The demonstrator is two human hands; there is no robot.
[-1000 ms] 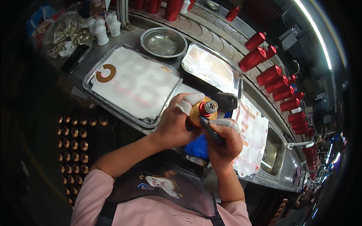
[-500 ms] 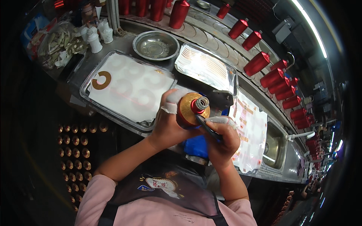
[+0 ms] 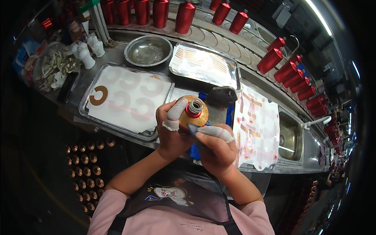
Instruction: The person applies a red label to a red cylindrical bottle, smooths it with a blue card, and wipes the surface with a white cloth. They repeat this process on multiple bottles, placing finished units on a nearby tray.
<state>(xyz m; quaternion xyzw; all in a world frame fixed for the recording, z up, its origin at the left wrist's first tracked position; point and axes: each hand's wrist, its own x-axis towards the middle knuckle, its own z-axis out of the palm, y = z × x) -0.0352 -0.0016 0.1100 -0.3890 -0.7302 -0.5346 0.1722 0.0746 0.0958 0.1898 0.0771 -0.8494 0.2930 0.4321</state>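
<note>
My left hand [image 3: 172, 135] is wrapped round a bottle [image 3: 201, 118] with a gold shoulder, a red neck and a bare threaded mouth tilted up toward me. A pale finger cot covers its thumb, which lies along the shoulder. In my right hand [image 3: 219, 150] is a dark, flat scraper [image 3: 192, 128], its tip against or very close to the shoulder below the neck. Another pale cot covers the right thumb. The bottle's lower body is hidden by my hands.
A tray [image 3: 83, 105] at left holds white sheets and a gold C-shaped label [image 3: 98, 96]. Behind are a metal bowl [image 3: 148, 51] and a tray of gold strips [image 3: 203, 62]. Printed sheets [image 3: 256, 129] and a sink [image 3: 290, 139] are at right. Red bottles [image 3: 185, 17] line a conveyor.
The view has shifted to the right. The scraper has moved round to the lower left of the neck, and my left thumb now lies closer to the neck.
</note>
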